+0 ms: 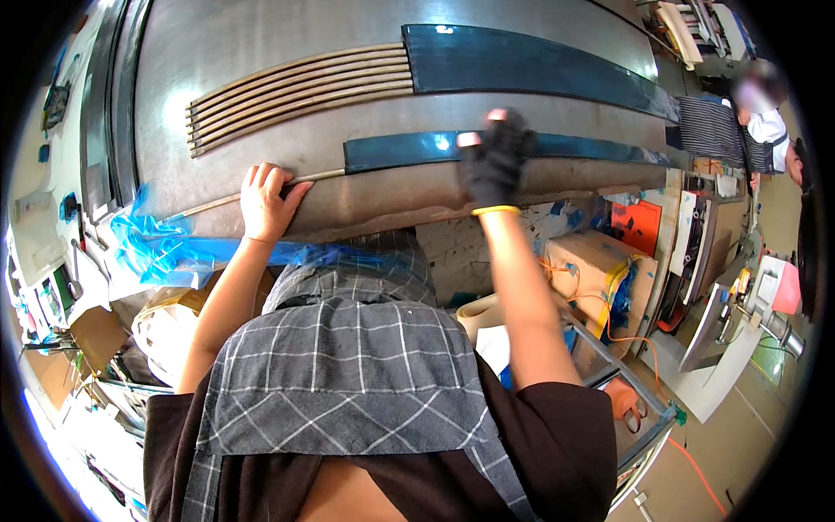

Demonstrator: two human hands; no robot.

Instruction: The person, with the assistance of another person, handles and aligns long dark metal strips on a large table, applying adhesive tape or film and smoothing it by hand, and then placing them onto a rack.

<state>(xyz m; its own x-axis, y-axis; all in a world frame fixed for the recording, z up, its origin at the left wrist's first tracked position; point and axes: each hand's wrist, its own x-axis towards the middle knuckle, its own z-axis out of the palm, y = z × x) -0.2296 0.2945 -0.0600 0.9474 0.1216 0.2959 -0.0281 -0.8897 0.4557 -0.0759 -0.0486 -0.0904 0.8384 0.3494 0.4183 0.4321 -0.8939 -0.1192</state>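
Observation:
My bare left hand [268, 205] is closed over a thin tan rod [326, 175] near the front edge of the metal table [287, 187]. Its thumb points right along the rod. The rod's right end meets a narrow strip covered in dark blue film [391, 151]. Over this strip is my right hand [499, 163], in a black glove with bare fingertips and a yellow cuff. Motion blurs the glove, and its grip cannot be made out. Farther back, several similar rods [300, 91] lie side by side against a wider blue-filmed panel [531, 70].
Crumpled blue film [156, 244] hangs at the table's front left corner. Right of my body stand a cardboard box [600, 265] and a metal-framed cart [639, 439]. An orange cord [696, 470] runs over the floor. Another person [765, 126] is at the far right.

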